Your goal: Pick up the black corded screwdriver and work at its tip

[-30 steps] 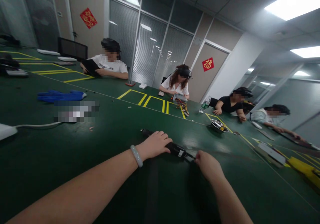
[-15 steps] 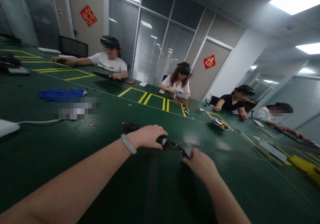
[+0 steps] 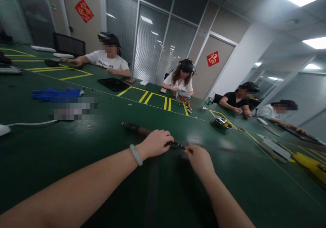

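A dark, slim tool that looks like a corded electric screwdriver (image 3: 136, 128) lies on the green table, its narrow tip pointing left. My left hand (image 3: 158, 143), with a pale bangle at the wrist, is closed over its rear end and hides that part. From under those fingers a short stretch of black cord (image 3: 179, 145) runs to the right. My right hand (image 3: 200, 157) pinches this cord between thumb and fingers, close beside my left hand.
Left on the table (image 3: 102, 187) lie a blue glove (image 3: 57, 94) and a white cable (image 3: 33, 123). Further off are a black tray (image 3: 113, 84), a grey box with coloured wires (image 3: 183, 97), a bottle (image 3: 209, 100) and a metal bowl (image 3: 222, 122). Several people sit opposite.
My left hand has shifted right along the screwdriver, showing more of its body. My right hand has come nearer, up and left along the cord. A person opposite has let go of the black tray.
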`<state>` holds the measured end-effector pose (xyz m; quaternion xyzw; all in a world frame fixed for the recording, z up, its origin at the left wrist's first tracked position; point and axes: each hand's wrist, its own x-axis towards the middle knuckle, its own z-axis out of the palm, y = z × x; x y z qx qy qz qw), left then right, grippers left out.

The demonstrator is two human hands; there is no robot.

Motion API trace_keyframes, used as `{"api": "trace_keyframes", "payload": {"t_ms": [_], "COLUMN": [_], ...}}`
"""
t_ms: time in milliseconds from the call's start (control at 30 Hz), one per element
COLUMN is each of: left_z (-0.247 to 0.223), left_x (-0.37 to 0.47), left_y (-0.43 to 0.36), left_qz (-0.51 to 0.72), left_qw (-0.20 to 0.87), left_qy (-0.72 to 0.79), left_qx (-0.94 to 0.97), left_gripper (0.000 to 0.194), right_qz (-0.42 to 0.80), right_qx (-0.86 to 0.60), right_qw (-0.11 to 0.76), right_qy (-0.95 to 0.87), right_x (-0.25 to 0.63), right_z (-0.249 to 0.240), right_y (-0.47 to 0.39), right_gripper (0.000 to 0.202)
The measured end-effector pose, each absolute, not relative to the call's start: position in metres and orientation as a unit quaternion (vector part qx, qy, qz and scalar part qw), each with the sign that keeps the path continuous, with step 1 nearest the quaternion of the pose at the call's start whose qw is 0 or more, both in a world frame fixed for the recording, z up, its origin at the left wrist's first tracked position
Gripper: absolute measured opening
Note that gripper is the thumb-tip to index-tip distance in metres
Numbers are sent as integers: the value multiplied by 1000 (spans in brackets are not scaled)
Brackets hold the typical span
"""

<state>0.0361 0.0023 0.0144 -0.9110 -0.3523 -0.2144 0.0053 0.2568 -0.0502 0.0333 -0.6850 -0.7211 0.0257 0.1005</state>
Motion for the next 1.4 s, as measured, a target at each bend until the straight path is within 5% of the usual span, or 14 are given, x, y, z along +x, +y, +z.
{"api": "trace_keyframes", "payload": {"t_ms": [267,1400], "left_z": [15,6], "left_x": [38,38], "left_y": [-1,8], "left_qz": [-233,-250], "left_qw": [0,4], "left_qy": [-343,-328], "left_qx": [-910,-911], "left_gripper": [7,10], "right_qz": [2,3], "right_qx": [-606,-548], "right_qw": [306,279], "right_qy": [-734,-789], "right_x": [250,237], "right_z": [17,-2], "right_y": [-45,-39], "right_gripper": [23,12]}}
